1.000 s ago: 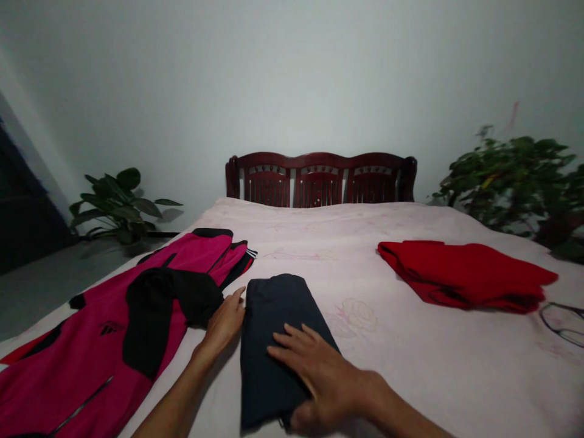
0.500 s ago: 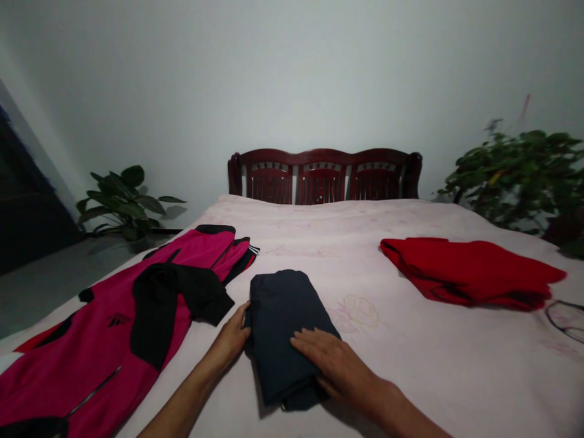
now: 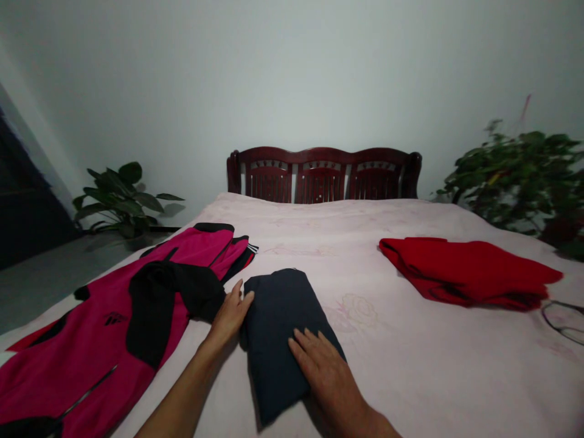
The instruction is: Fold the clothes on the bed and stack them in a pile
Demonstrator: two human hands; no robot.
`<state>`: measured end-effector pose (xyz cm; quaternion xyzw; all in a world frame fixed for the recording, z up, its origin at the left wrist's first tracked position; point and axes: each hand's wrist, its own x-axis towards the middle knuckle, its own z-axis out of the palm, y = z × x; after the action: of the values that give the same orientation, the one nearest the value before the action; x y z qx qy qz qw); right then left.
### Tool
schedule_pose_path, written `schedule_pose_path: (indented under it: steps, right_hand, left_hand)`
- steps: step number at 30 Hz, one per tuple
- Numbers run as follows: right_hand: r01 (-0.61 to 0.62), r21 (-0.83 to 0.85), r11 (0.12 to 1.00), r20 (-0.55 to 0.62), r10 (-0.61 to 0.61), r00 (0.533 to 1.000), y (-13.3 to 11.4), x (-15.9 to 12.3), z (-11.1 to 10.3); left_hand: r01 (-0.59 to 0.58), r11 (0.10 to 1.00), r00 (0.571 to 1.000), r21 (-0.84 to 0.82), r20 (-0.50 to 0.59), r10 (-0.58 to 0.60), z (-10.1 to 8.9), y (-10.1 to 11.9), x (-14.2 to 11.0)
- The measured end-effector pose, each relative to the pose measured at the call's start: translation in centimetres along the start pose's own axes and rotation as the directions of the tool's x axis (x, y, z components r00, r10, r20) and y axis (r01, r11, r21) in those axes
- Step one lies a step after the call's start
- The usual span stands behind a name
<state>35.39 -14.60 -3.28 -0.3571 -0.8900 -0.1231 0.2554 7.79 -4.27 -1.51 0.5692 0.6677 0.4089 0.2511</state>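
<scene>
A dark navy garment (image 3: 278, 340), folded into a flat oblong, lies on the bed in front of me; what kind of garment it is, I cannot tell. My right hand (image 3: 319, 365) rests flat on its right side with the fingers stretched out. At its upper left edge is my left hand (image 3: 232, 313), fingers apart, the thumb touching the cloth. Just left of that hand spreads a pink and black zip jacket (image 3: 109, 322), one black sleeve (image 3: 173, 298) folded across its front.
A folded red garment (image 3: 469, 271) lies on the right of the pale pink bedspread (image 3: 410, 365), with eyeglasses (image 3: 566, 319) near it. Behind the bed stands a dark red wooden headboard (image 3: 322, 173). Potted plants (image 3: 123, 198) flank the bed.
My left hand has loosened from the navy garment's left edge and moved slightly up, its fingers now spread. My right hand has shifted a little towards me, and the garment's near edge lies flatter.
</scene>
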Motion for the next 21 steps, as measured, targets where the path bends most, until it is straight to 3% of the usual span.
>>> schedule_pose_path:
  steps: [3, 6, 9, 11, 13, 15, 16, 18, 21]
  right_hand:
    - [-0.014, -0.001, 1.000, 0.000, 0.014, 1.000, -0.3, -0.2, 0.4]
    - [-0.063, 0.098, 0.993, 0.225, 0.040, 0.974, -0.6, 0.2, -1.1]
    - [-0.159, 0.273, 0.949, 0.452, 0.019, 0.892, -0.6, 1.5, -4.5]
    - [-0.233, 0.363, 0.902, 0.531, 0.005, 0.848, -0.5, 2.8, -6.7]
    - [-0.296, 0.377, 0.877, 0.543, 0.050, 0.838, -0.4, 4.0, -7.9]
    - [-0.326, 0.340, 0.882, 0.510, 0.118, 0.852, -0.4, 4.6, -7.5]
    - [-0.326, 0.318, 0.890, 0.492, 0.139, 0.859, -0.4, 4.6, -6.8]
    - [-0.307, 0.291, 0.906, 0.472, 0.143, 0.870, -0.5, 4.1, -5.0]
    - [-0.268, 0.284, 0.921, 0.462, 0.114, 0.880, -0.5, 2.6, -3.1]
  left_hand:
    - [0.021, 0.974, 0.999, 0.226, 0.022, -0.026, 1.1, 2.4, 0.9]
    - [0.021, 0.948, 1.000, 0.316, 0.012, -0.026, 1.8, 4.0, 1.1]
    - [0.008, 0.918, 1.000, 0.398, -0.017, -0.001, 2.2, 5.3, 0.6]
    - [-0.122, 0.880, 0.990, 0.460, -0.003, 0.139, 2.7, 6.4, 0.1]
    - [-0.363, 0.786, 0.927, 0.500, 0.111, 0.358, 3.6, 7.4, -0.3]
    - [-0.564, 0.674, 0.825, 0.477, 0.282, 0.490, 4.7, 7.9, -0.2]
    - [-0.608, 0.655, 0.794, 0.449, 0.351, 0.496, 5.2, 7.8, 0.0]
    - [-0.598, 0.694, 0.793, 0.400, 0.416, 0.444, 6.0, 7.0, 0.8]
    - [-0.497, 0.789, 0.851, 0.361, 0.381, 0.362, 6.6, 4.9, 2.3]
